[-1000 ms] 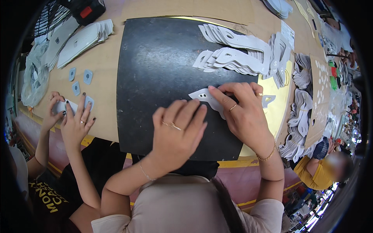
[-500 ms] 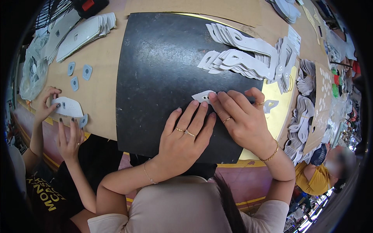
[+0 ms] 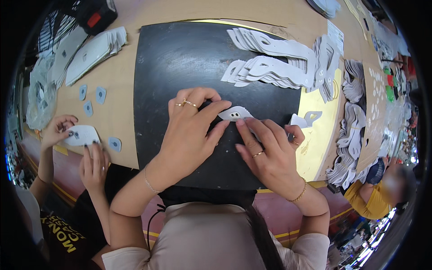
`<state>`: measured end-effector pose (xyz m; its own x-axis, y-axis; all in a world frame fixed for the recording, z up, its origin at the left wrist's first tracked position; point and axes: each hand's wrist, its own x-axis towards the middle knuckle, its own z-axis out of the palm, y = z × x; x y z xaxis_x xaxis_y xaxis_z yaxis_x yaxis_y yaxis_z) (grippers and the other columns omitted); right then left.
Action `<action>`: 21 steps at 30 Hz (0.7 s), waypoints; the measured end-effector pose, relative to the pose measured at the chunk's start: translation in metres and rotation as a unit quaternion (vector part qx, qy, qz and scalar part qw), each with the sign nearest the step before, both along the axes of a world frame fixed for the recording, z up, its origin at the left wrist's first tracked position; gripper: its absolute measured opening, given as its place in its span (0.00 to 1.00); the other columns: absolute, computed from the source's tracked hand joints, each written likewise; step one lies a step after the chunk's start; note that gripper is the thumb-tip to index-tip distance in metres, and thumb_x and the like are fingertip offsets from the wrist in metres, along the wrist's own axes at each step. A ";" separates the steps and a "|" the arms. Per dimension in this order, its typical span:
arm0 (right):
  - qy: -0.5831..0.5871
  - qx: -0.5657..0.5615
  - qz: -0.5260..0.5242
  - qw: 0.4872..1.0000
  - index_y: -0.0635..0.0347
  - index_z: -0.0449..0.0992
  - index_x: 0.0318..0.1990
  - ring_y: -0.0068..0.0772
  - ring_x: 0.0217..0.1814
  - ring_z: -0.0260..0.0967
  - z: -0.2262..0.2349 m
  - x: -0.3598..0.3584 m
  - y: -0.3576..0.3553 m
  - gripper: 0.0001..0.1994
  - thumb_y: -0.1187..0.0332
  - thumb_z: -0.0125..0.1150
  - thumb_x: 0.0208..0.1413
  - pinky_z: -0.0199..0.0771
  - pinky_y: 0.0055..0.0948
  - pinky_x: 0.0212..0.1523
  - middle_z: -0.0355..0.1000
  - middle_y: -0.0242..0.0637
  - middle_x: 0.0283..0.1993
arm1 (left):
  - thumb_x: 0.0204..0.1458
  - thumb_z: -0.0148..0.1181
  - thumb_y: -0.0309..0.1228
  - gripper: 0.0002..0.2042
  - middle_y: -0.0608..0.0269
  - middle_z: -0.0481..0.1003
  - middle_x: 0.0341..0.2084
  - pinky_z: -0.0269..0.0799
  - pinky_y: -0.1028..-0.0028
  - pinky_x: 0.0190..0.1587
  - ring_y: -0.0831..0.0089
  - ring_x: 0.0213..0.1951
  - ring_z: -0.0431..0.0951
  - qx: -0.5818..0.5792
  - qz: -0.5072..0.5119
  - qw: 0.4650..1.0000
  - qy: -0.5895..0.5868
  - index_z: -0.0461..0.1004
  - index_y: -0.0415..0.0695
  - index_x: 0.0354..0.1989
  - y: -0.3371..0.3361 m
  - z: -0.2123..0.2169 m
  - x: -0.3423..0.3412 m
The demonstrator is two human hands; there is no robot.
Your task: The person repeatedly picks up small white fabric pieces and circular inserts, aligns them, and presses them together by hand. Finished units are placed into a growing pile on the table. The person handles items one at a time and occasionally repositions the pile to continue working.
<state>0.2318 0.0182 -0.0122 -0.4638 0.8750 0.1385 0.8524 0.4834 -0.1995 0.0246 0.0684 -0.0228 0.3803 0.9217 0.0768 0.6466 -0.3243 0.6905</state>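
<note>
Flat on matte black mat, left hand, right hand, pale curved cutout

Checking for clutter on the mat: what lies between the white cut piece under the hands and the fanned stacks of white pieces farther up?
In the head view, only bare black mat separates the small white piece from the fanned stacks.

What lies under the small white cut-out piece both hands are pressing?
The white cut-out piece lies on the black mat. Left hand and right hand cover its lower part.
</note>
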 end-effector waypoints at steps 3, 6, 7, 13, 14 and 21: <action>-0.002 -0.006 -0.012 1.000 0.52 0.78 0.61 0.29 0.58 0.70 -0.007 -0.003 -0.004 0.28 0.56 0.73 0.52 0.53 0.46 0.59 0.73 0.28 0.58 | 0.49 0.71 0.28 0.18 0.63 0.73 0.49 0.60 0.60 0.56 0.59 0.54 0.70 0.023 0.002 1.000 0.005 0.80 0.44 0.50 -0.006 -0.004 0.003; -0.002 -0.001 -0.019 1.000 0.52 0.78 0.62 0.28 0.59 0.70 -0.009 -0.005 -0.007 0.29 0.56 0.72 0.52 0.53 0.46 0.61 0.73 0.28 0.59 | 0.49 0.72 0.28 0.19 0.63 0.74 0.51 0.60 0.60 0.57 0.58 0.55 0.70 0.037 0.024 0.999 0.002 0.81 0.45 0.51 -0.012 -0.008 0.006; -0.004 0.001 -0.022 1.000 0.52 0.78 0.62 0.28 0.59 0.70 -0.009 -0.005 -0.008 0.29 0.56 0.72 0.53 0.52 0.46 0.61 0.73 0.28 0.59 | 0.48 0.72 0.28 0.19 0.63 0.74 0.52 0.60 0.60 0.58 0.58 0.55 0.70 0.039 0.035 0.999 -0.001 0.81 0.45 0.51 -0.014 -0.009 0.007; 0.006 -0.002 -0.029 1.000 0.52 0.78 0.63 0.28 0.59 0.69 -0.014 -0.006 -0.011 0.29 0.55 0.72 0.53 0.50 0.46 0.63 0.72 0.28 0.61 | 0.48 0.73 0.28 0.19 0.65 0.74 0.55 0.59 0.60 0.58 0.58 0.54 0.70 0.094 0.031 0.995 0.033 0.82 0.47 0.51 -0.021 -0.015 0.007; 0.008 -0.002 -0.030 1.000 0.52 0.77 0.63 0.28 0.60 0.69 -0.015 -0.005 -0.011 0.29 0.56 0.72 0.53 0.50 0.46 0.63 0.72 0.29 0.61 | 0.48 0.73 0.28 0.18 0.65 0.75 0.55 0.59 0.60 0.58 0.59 0.54 0.70 0.085 0.031 0.995 0.029 0.83 0.47 0.50 -0.020 -0.014 0.007; 0.017 0.022 -0.014 1.000 0.58 0.78 0.61 0.26 0.59 0.68 -0.018 -0.003 -0.009 0.27 0.58 0.69 0.54 0.52 0.44 0.58 0.70 0.29 0.61 | 0.49 0.72 0.27 0.17 0.65 0.76 0.55 0.59 0.63 0.60 0.60 0.56 0.70 0.031 0.038 0.998 0.026 0.85 0.48 0.49 -0.016 -0.004 0.008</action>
<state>0.2286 0.0088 -0.0302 -0.4343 0.8800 0.1924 0.8583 0.4691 -0.2080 0.0322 0.0528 -0.0266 0.3141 0.9423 0.1157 0.7061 -0.3133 0.6351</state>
